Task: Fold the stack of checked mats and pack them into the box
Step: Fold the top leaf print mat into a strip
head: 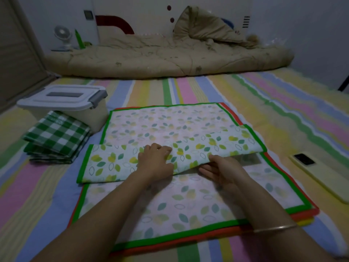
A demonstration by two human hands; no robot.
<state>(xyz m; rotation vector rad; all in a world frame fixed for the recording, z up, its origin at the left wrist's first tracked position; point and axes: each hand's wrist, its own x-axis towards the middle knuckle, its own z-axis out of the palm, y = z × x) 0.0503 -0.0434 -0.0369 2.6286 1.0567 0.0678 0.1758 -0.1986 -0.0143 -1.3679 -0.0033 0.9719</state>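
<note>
Green-bordered leaf-print mat (170, 129) is folded over on the bed (245, 91). Its flap is pressed by the left hand (154, 161); its fold is pinched by the right hand (222, 168).

You have a bed (207, 87) in a pastel striped sheet carrying the lidded box (64, 103) at far left, folded checked mats (56, 137) just beside it, stacked leaf-print mats (170, 125) in the middle, a phone (321, 173) at right and a rumpled beige quilt (160, 57) behind.
</note>
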